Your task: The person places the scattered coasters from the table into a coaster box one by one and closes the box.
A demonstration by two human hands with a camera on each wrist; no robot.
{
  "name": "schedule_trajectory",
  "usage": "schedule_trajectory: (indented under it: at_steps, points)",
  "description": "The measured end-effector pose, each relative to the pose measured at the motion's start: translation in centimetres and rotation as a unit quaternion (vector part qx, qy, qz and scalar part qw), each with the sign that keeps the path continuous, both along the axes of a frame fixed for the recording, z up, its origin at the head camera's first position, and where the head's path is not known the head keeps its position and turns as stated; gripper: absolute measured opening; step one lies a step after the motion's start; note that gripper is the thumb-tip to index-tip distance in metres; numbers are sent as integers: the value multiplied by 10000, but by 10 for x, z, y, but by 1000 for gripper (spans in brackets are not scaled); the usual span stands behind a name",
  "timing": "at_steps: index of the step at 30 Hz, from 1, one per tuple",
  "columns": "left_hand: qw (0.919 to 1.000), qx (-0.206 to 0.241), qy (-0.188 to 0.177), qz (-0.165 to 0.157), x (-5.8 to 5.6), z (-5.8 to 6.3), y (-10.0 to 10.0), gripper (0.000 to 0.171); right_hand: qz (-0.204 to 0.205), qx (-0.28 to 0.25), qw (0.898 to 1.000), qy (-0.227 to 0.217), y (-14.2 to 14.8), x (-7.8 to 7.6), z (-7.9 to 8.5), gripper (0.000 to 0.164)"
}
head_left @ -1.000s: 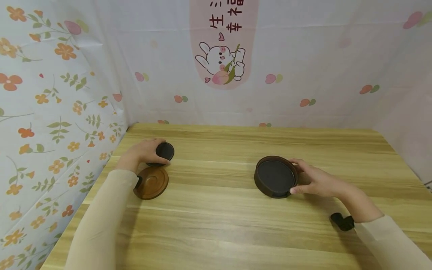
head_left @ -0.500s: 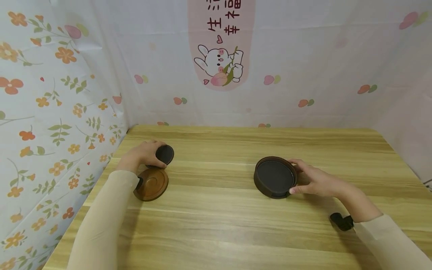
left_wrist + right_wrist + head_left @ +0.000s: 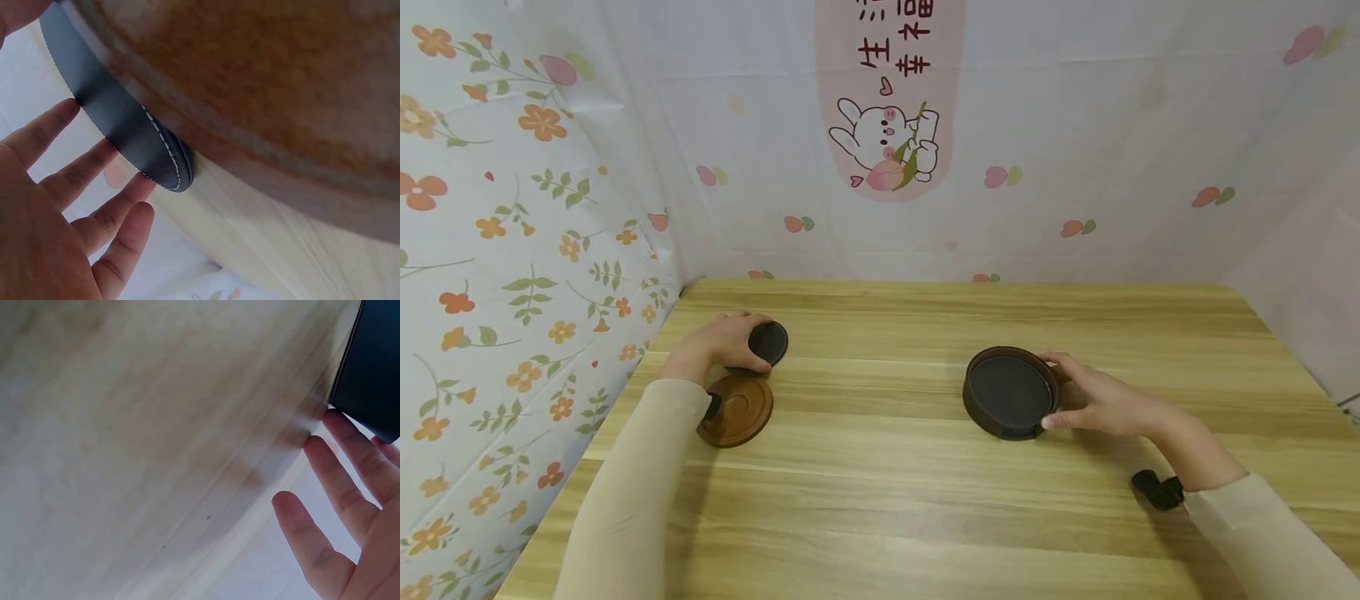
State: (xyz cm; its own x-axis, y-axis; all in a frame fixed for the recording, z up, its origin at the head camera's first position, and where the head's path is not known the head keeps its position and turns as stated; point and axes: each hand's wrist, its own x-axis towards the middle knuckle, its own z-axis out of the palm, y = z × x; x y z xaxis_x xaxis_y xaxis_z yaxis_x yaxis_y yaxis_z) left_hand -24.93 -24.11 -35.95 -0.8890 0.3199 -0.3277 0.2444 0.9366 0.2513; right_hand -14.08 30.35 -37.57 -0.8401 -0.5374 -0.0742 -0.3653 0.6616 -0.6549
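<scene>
At the table's back left, my left hand [image 3: 726, 340] grips a round black coaster [image 3: 767, 342] by its edges, thumb on the near side and fingers on the far side. The left wrist view shows white stitching along the rim of that black coaster [image 3: 128, 119], with fingertips against its edge. Just nearer lies a round brown wooden disc [image 3: 745, 408] with ring grooves, partly covered by my wrist. Right of centre, my right hand [image 3: 1097, 400] holds the right side of a round, dark coaster holder [image 3: 976, 408] between thumb and fingers. A black flat round piece [image 3: 1011, 392] lies inside it.
Both rest on a wood-grain table [image 3: 880, 500]. Behind it hangs a white printed cloth [image 3: 1075, 125], and a floral cloth [image 3: 535, 292] runs along the left side. A black wrist camera [image 3: 1157, 490] sticks out under my right forearm.
My left thumb has shifted slightly along the near edge of the coaster. The right hand and the holder have stayed in place; the head view has tilted a little.
</scene>
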Motion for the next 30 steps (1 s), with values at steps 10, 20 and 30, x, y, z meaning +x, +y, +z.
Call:
schedule_trajectory:
  at_steps: [10, 20, 30]
  points:
    - [9996, -25, 225, -162, 0, 2, 9, 86, -32, 24, 10000, -85, 0, 1, -1, 86]
    - [9988, -28, 370, -330, 2, 4, 14, 86, -25, 73, 9999, -83, 0, 0, 0, 86]
    - [9973, -117, 494, -537, 6, 14, 28, 86, 86, 53, 9999, 52, 1, 1, 2, 83]
